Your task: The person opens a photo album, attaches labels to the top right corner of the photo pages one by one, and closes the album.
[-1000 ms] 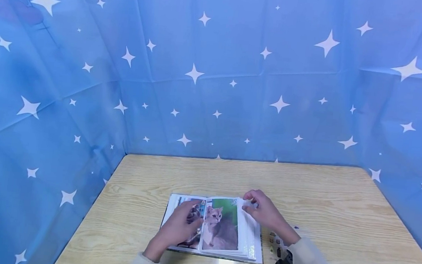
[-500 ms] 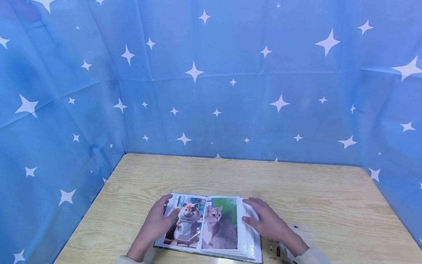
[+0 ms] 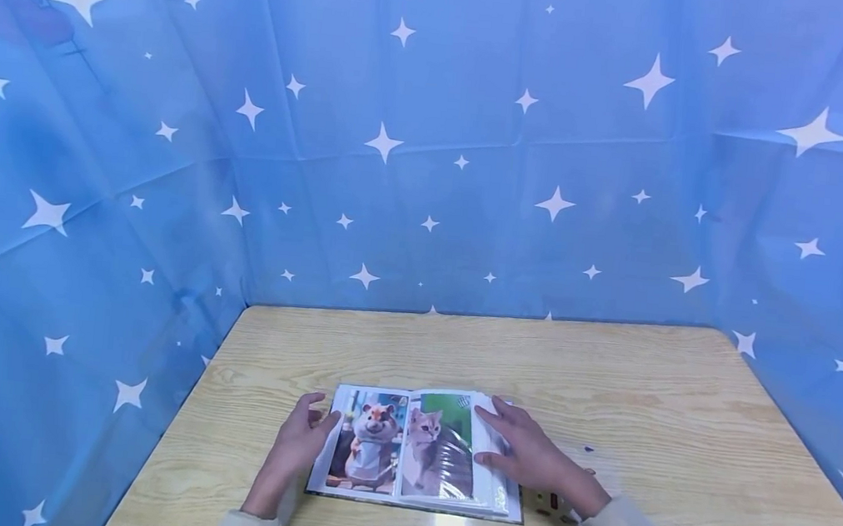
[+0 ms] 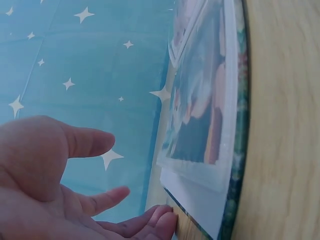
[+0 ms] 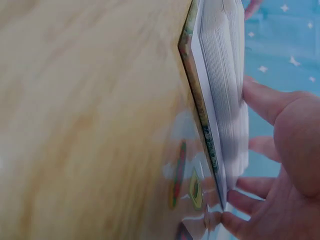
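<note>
A photo album lies open on the table, with a hamster-like animal picture on its left page and a cat photo on its right page. My left hand is beside the album's left edge, its fingers apart and holding nothing; the left wrist view shows thumb and fingers spread near the cover corner. My right hand reaches over the right page's outer margin. In the right wrist view its thumb touches the edge of the stacked pages, with the other fingers near the far corner of the cover.
A clear sheet of small coloured stickers lies on the wooden table right of the album, partly hidden by the right forearm. A blue star-patterned curtain surrounds the table's back and sides.
My left hand has moved left off the left page, uncovering the hamster-like picture. My right hand has shifted slightly onto the right page's margin, and bright ripples now show across the cat photo.
</note>
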### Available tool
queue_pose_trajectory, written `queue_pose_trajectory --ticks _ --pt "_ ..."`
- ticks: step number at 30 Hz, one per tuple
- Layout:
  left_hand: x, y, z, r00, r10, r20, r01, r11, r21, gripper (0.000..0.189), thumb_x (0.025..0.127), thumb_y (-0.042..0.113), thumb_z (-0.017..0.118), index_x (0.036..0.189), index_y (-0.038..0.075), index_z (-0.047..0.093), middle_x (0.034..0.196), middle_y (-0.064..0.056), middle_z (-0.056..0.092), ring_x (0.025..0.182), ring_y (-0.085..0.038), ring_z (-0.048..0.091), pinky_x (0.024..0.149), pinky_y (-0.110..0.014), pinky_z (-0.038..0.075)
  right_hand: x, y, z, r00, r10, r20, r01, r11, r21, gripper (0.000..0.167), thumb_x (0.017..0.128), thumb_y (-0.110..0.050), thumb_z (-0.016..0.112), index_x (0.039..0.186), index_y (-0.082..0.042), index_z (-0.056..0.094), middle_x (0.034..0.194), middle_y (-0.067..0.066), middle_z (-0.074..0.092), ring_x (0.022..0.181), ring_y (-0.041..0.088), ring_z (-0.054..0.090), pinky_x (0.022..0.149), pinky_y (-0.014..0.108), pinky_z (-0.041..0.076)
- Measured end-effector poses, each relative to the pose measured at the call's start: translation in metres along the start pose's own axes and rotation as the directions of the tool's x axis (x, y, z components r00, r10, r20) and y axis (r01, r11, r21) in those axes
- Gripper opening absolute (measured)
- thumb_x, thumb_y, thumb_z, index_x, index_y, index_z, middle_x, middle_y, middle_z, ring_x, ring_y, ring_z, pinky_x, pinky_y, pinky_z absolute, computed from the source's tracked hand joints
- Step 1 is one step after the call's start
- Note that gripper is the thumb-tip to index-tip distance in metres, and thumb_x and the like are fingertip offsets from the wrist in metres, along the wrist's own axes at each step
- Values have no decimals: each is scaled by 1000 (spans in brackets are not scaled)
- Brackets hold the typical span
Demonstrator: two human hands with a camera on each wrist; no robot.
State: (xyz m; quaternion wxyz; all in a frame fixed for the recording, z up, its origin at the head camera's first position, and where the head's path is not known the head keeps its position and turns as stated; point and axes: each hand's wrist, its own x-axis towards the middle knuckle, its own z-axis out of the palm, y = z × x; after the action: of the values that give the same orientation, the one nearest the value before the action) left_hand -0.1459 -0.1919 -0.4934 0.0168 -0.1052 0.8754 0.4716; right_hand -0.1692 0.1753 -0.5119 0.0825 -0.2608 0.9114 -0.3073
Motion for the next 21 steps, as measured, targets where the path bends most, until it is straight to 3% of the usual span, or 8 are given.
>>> queue_pose_trajectory --ticks 11,16,21 --pt "9 -1 -3 994 -81 67 89 987 -131 58 101 29 56 145 -1 36 128 -31 56 117 -42 57 91 -51 50 -4 -2 0 1000 -18 -10 18 1000 -2 71 93 -37 67 149 -2 41 155 33 26 142 53 25 111 68 26" --pt "10 -2 -6 991 -93 93 108 978 -177 60 101 31 55 145 -3 33 124 -28 56 110 -35 58 86 -44 50 -3 -1 1 1000 -16 -3 16 1000 4 72 93 -38 67 150 -3 40 156 32 25 142 52 24 110 68 26" --pt "11 -3 -5 988 -105 114 126 973 -193 58 101 32 55 144 -1 35 128 -25 54 116 -36 54 91 -46 47 -3 1 2 1000 -18 2 18 1000 20 72 94 -41 65 151 -4 40 157 32 23 143 52 23 110 69 26"
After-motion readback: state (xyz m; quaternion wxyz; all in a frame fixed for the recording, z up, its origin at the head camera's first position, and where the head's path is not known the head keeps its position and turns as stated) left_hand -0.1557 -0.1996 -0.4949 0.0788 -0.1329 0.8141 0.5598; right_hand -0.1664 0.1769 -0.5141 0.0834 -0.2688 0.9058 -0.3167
